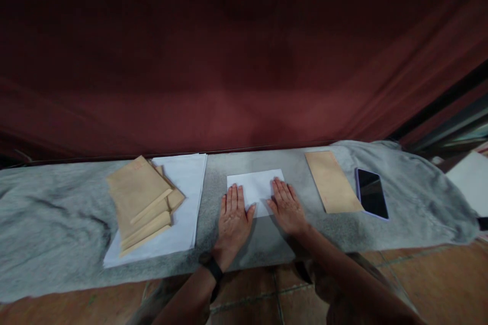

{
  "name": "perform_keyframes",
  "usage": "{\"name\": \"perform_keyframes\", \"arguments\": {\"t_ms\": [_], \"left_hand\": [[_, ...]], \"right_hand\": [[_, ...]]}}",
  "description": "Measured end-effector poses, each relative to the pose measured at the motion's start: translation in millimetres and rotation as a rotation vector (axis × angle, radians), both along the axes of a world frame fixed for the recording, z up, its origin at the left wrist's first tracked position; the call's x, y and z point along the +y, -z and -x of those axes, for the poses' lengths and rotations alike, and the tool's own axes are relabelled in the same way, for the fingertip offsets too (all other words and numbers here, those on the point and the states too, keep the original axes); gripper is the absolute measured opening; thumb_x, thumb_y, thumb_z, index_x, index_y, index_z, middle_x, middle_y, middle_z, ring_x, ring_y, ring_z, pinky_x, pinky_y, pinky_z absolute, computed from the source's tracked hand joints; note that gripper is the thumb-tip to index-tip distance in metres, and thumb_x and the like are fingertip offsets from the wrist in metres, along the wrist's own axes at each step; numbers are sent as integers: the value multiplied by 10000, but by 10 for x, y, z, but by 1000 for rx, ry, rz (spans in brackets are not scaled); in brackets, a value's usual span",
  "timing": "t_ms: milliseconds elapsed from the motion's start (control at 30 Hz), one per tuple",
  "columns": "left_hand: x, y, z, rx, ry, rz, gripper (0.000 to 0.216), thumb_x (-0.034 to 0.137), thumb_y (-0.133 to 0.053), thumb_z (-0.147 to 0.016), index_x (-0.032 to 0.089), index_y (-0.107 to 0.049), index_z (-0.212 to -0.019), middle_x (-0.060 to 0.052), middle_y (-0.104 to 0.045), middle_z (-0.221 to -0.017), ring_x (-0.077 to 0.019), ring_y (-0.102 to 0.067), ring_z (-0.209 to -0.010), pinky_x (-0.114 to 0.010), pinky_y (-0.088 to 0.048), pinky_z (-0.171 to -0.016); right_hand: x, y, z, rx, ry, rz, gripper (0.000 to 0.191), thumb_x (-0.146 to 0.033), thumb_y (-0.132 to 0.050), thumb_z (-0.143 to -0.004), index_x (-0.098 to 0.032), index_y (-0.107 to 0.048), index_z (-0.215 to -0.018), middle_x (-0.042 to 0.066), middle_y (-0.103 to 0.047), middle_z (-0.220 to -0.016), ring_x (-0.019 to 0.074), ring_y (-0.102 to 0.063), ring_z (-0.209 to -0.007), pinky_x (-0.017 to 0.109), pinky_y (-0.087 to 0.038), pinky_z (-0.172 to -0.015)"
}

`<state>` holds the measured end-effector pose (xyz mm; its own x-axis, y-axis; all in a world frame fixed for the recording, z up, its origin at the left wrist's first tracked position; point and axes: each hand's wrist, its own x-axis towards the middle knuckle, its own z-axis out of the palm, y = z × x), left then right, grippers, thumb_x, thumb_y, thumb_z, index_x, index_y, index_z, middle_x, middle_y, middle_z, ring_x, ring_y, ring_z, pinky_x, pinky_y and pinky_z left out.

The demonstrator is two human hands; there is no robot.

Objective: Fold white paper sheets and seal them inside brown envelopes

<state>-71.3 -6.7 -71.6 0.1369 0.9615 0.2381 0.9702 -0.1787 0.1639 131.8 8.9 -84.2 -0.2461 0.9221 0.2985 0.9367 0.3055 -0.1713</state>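
A white sheet of paper [256,181], which looks folded, lies on the grey cloth in front of me. My left hand [234,216] rests flat on its left side, fingers stretched out and pointing away from me. On the right side of the paper lies my right hand [286,207], palm down with the fingers extended. Both palms cover part of the sheet's near edge. To the right of my right hand is a single brown paper envelope [331,183]. Several more brown envelopes [139,198] are piled loosely to the left.
Under the envelope pile is a stack of white paper [186,213]. A phone in a purple case [372,193] touches the single envelope's right side. Grey cloth [49,233] covers the low surface, with a dark red curtain [229,111] behind and a tiled floor [259,297] in front.
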Motion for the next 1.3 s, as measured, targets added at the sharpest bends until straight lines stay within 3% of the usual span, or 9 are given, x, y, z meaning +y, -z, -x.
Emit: {"name": "perform_keyframes", "arguments": {"t_ms": [233,433,533,800,967,1300], "left_hand": [[-12,-27,114,-17,-37,-18,642,426,-383,-1050,44,-375,-1568,-240,-412,-1615,-333,-359,-1535,-563,-318,-1245],[-3,-106,183,-21,-72,-10,599,356,-356,-1059,9,-402,-1545,-268,-425,-1597,-360,-350,-1534,-596,-261,-1265],[73,-138,121,-51,-50,-8,595,330,-331,-1064,32,-356,-1577,-239,-394,-1628,-333,-283,-1566,-580,-241,-1279],[374,-69,-319,-42,118,111,598,162,-318,-1004,67,-355,-1593,-174,-353,-1666,-292,-238,-1583,-537,-255,-1287],[468,-44,-347,-1,131,101,688,130,-388,-943,141,-309,-1626,-136,-346,-1676,-282,-216,-1592,-544,-218,-1294],[529,-78,-288,-16,57,100,582,200,-279,-1022,42,-389,-1572,-180,-361,-1658,-259,-262,-1579,-488,-229,-1294]], "right_hand": [[50,14,-165,0,69,0,626,-410,-353,-1088,-57,-344,-1605,208,-397,-1637,331,-377,-1517,546,-288,-1241],[118,-27,-210,8,126,-10,606,-396,-379,-1082,-22,-419,-1557,253,-438,-1598,372,-402,-1497,589,-292,-1229],[179,-84,-137,45,127,-8,600,-396,-347,-1089,-34,-423,-1561,249,-413,-1615,374,-371,-1518,599,-283,-1233],[345,-198,340,103,-118,130,577,-354,-201,-1106,-109,-466,-1556,131,-437,-1630,239,-368,-1534,463,-276,-1275],[403,-175,412,77,-119,132,567,-367,-235,-1105,-111,-456,-1561,135,-438,-1626,236,-375,-1529,484,-251,-1280],[462,-124,392,48,-37,85,543,-362,-304,-1100,-104,-478,-1545,142,-435,-1624,277,-406,-1510,495,-258,-1267]]}}
